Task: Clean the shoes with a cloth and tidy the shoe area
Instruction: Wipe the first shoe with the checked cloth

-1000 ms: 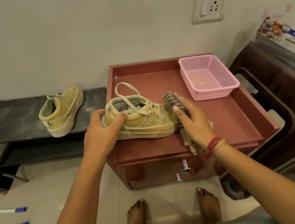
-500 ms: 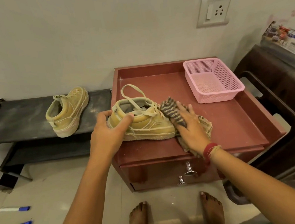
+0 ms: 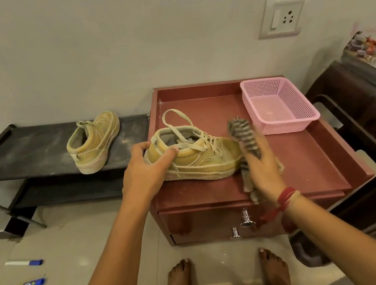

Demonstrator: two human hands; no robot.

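Note:
A dusty yellow sneaker (image 3: 197, 158) with loose cream laces stands on the red cabinet top (image 3: 297, 155), toe pointing right. My left hand (image 3: 144, 169) grips its heel, thumb on the near side. My right hand (image 3: 262, 170) holds a striped grey cloth (image 3: 244, 139) against the toe; hand and cloth are motion-blurred. The second yellow sneaker (image 3: 94, 142) stands on the black shoe rack (image 3: 24, 154) to the left.
A pink mesh basket (image 3: 279, 104) sits at the cabinet's back right. A dark plastic chair (image 3: 363, 127) stands right of the cabinet. Markers and pens (image 3: 24, 284) lie on the floor at lower left. My bare feet (image 3: 226, 275) stand before the cabinet drawer.
My right hand with the cloth has swept over the shoe's toe, down and then back up off it. My left hand keeps its grip on the heel.

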